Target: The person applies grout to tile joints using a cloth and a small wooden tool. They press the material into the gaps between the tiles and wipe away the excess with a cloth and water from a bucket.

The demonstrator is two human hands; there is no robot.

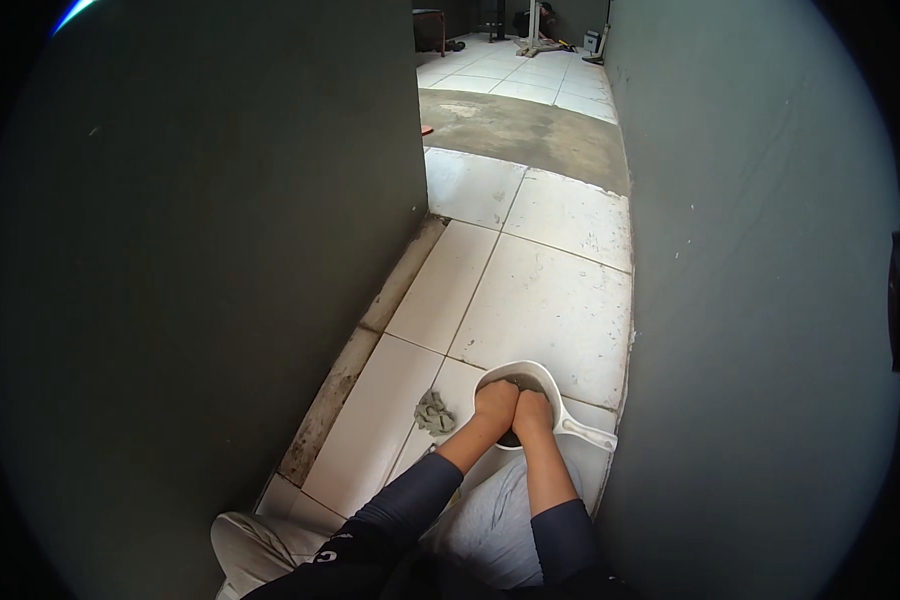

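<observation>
A white plastic dipper [568, 418] with a long handle stands on the tiled floor in front of me, its handle pointing right. Both of my hands are down inside it, side by side and touching. My left hand [496, 402] and my right hand [533, 404] look closed, with the fingers turned down and mostly hidden. Something dark grey shows around them in the dipper; whether it is cloth or murky water I cannot tell. Left of the dipper, a crumpled grey-green cloth [434, 413] lies on the tiles, touched by neither hand.
Dark grey walls close in on the left [220, 250] and right [750, 280]. A dirty, recessed strip [345, 385] runs along the left wall's foot. Beyond the white tiles lies a bare concrete band [520, 125]. Far back, a person [545, 18] is low beside a pale metal stand [533, 40].
</observation>
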